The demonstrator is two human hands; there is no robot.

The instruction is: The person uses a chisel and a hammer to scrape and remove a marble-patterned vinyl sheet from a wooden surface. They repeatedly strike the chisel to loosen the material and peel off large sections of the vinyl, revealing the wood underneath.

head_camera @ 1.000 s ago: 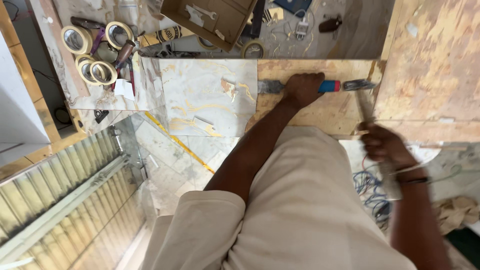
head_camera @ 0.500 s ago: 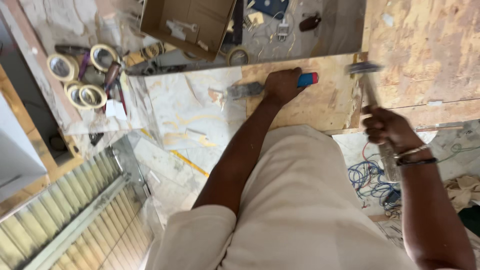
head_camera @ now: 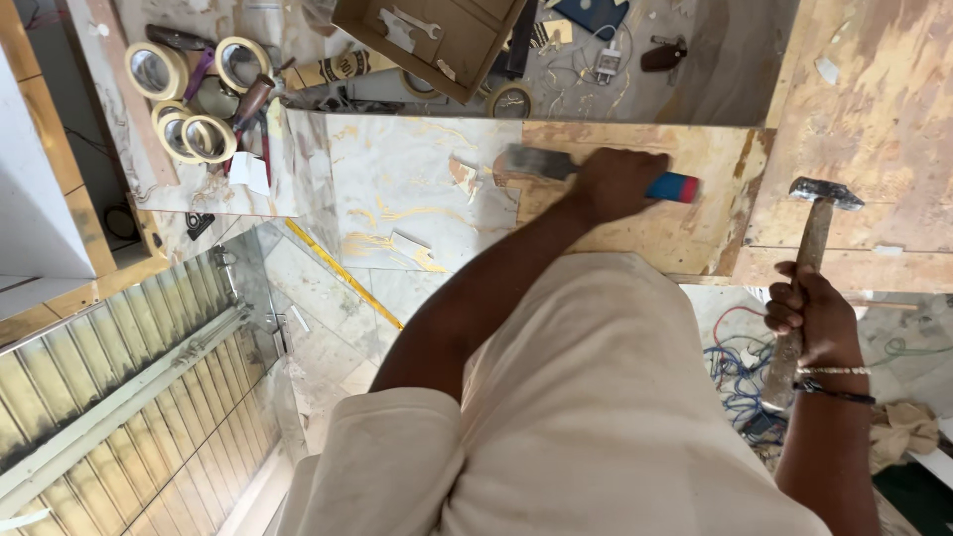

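My left hand grips a chisel by its blue and red handle. The chisel's flat metal blade lies against the edge of a marbled white and gold sheet stuck on a plywood board. My right hand holds a hammer by its wooden shaft. The hammer's steel head is up and to the right of the chisel's end, apart from it. Torn flakes of the sheet curl up near the blade.
Several rolls of tape and hand tools lie at the top left. An open cardboard box holds spanners. Tangled cables lie below my right hand, a yellow strip crosses the floor, and a slatted panel is at the lower left.
The hammer head was at the chisel's handle end a second ago; it has since drawn back to the right. My left hand keeps the chisel on the sheet's edge.
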